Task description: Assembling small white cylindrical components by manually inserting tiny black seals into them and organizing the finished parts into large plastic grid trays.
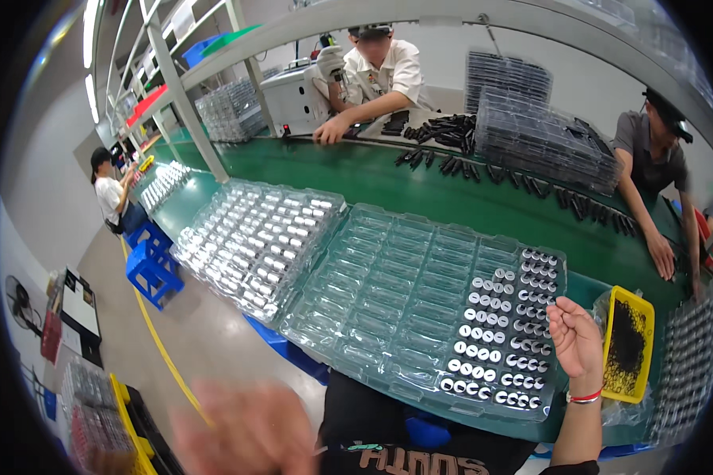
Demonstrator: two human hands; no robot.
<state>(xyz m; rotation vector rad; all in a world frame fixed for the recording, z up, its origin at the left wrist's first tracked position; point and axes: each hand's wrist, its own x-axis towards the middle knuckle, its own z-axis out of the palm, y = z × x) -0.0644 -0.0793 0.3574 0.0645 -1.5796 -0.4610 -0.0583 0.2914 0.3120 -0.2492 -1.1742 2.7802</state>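
Observation:
My right hand (576, 339) hovers at the right edge of a clear plastic tray (372, 297), its fingers curled together; whatever they may hold is too small or hidden to make out. The tray's right columns hold rows of short round caps (483, 315), white and dark-marked, while its left compartments are bare. My left hand (242, 427) is smeared by motion at the lower left, over the floor and away from the tray, so its fingers cannot be read. Beside my right hand stands a yellow basket (648, 348) filled with small black rings (627, 336).
Left of the tray lies another clear tray (249, 245) full of white cylinders. Across the green bench (293, 170) two people work near black parts (444, 131) and stacked trays (543, 134). More filled trays (693, 364) stand at right; blue stools (152, 269) at left.

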